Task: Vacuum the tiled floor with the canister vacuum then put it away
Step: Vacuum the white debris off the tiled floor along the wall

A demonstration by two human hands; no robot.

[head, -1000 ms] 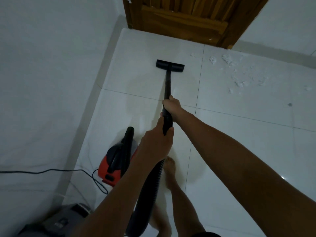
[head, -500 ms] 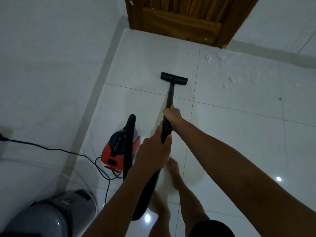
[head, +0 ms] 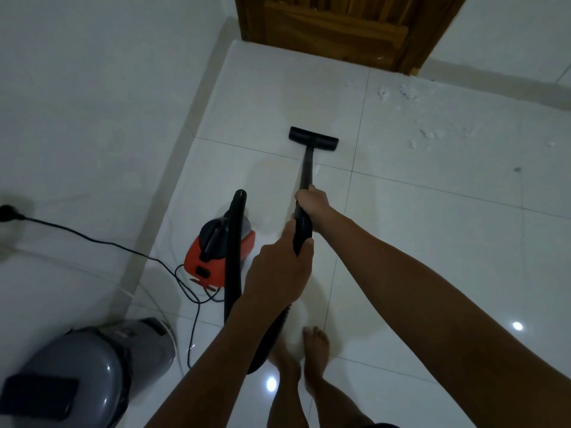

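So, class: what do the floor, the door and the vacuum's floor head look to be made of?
Floor: glazed tile, likely ceramic; glossy, with light reflections and grout lines.
Door: wood, brown, with visible grain and slats.
Floor head: probably matte black plastic; it shows no shine.
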